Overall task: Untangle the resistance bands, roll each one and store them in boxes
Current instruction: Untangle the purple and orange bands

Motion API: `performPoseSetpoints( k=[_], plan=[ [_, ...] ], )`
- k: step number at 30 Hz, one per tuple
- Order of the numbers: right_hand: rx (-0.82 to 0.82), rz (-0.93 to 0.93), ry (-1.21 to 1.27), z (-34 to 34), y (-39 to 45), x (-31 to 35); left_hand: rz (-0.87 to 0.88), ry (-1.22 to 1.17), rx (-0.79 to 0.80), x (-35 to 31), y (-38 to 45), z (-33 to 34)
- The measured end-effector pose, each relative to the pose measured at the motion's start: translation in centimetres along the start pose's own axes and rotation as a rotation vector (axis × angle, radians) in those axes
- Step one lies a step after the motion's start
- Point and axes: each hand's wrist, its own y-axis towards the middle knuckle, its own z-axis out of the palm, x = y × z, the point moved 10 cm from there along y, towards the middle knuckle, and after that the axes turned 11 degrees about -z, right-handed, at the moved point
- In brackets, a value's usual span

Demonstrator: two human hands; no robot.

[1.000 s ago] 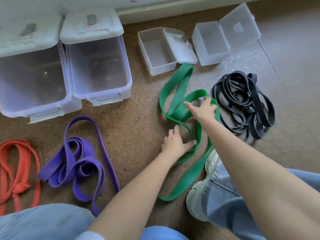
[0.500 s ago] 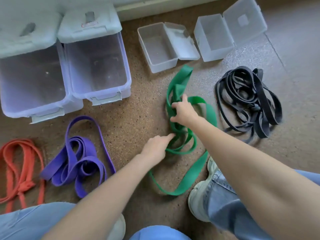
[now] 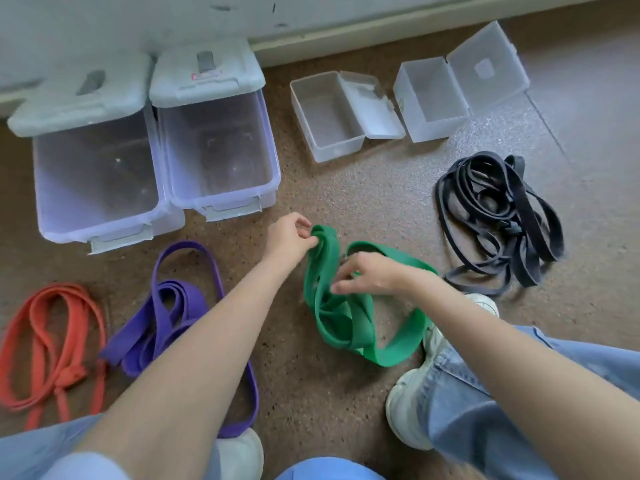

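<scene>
Centrally, we see a speckled brown floor (image 3: 346, 393) carrying everything. Largest are two clear storage bins: the left bin (image 3: 93, 178) and the right bin (image 3: 218, 150), side by side near the floor's far edge by the wall, each with a pale lid tipped back. To their right, also along the far edge, stand two small clear boxes with hinged lids open: the first small box (image 3: 325, 116) and the second small box (image 3: 429, 98). The black band (image 3: 498, 216) lies in a tangled heap toward the right, just short of the second small box. The purple band (image 3: 173, 306) lies looped on the floor in front of the bins, and the orange band (image 3: 55, 337) lies knotted at the left edge. The green band (image 3: 349, 317), between our knees, is bunched and partly lifted off the floor. Our left hand (image 3: 289, 239) has its grip closed, pinching the band's upper fold. Our right hand (image 3: 370, 275) has its grip curled round a strand just beside it; the fingertips are blurred. Jeans and pale shoes (image 3: 415, 403) sit at the near edge.
</scene>
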Motion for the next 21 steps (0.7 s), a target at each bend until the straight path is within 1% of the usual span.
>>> performPoseSetpoints(
  k=[1,2,3,4,5,6,7,8,9,10,11,12,14,16,17,19,21],
  plan=[
    [-0.165,0.010,0.108,-2.3,-0.2,-0.5,-0.048,-0.129,0.011,0.9,0.1,0.1],
    [-0.319,0.029,0.171,-4.5,-0.6,-1.5,-0.085,-0.203,0.014,1.9,0.1,0.2],
    [-0.426,0.061,0.152,-6.0,-0.8,-2.7,-0.117,-0.228,0.004,3.1,-0.3,0.2],
    [-0.460,0.111,0.082,-6.7,-1.0,-4.1,-0.157,-0.237,-0.013,4.7,-0.8,0.3],
    [-0.414,0.192,0.004,-6.3,-1.1,-5.8,-0.218,-0.287,-0.024,6.4,-1.5,0.7],
    [-0.319,0.290,-0.052,-5.1,-1.3,-7.7,-0.311,-0.400,-0.012,8.2,-2.4,1.6],
    [-0.233,0.368,-0.085,-3.5,-1.5,-9.2,-0.415,-0.553,0.032,9.5,-3.5,3.0],
    [-0.184,0.419,-0.127,-2.1,-1.7,-10.4,-0.502,-0.717,0.105,10.0,-4.5,4.6],
    [-0.175,0.438,-0.191,-1.2,-1.7,-10.9,-0.558,-0.869,0.181,9.9,-5.3,6.1],
    [-0.191,0.427,-0.264,-0.7,-1.4,-10.9,-0.581,-0.952,0.242,9.6,-5.8,7.2],
    [-0.203,0.396,-0.301,-0.3,-1.1,-10.6,-0.548,-0.946,0.273,9.1,-5.9,7.9],
    [-0.194,0.361,-0.285,0.2,-0.8,-10.3,-0.469,-0.826,0.263,8.6,-5.7,7.9],
    [-0.143,0.324,-0.196,1.0,-0.5,-10.2,-0.342,-0.513,0.212,7.7,-5.3,8.1],
    [-0.138,0.330,-0.148,1.5,-0.5,-10.2,-0.295,-0.369,0.177,6.8,-4.6,8.3],
    [-0.172,0.307,-0.102,1.6,-0.3,-9.7,-0.284,-0.336,0.158,6.3,-4.3,8.2],
    [-0.276,0.240,0.114,2.4,0.3,-7.9,-0.289,-0.363,0.110,6.0,-3.4,7.5],
    [-0.452,0.185,0.517,2.8,0.7,-6.6,-0.276,-0.469,0.066,5.6,-2.2,6.1]
  ],
)
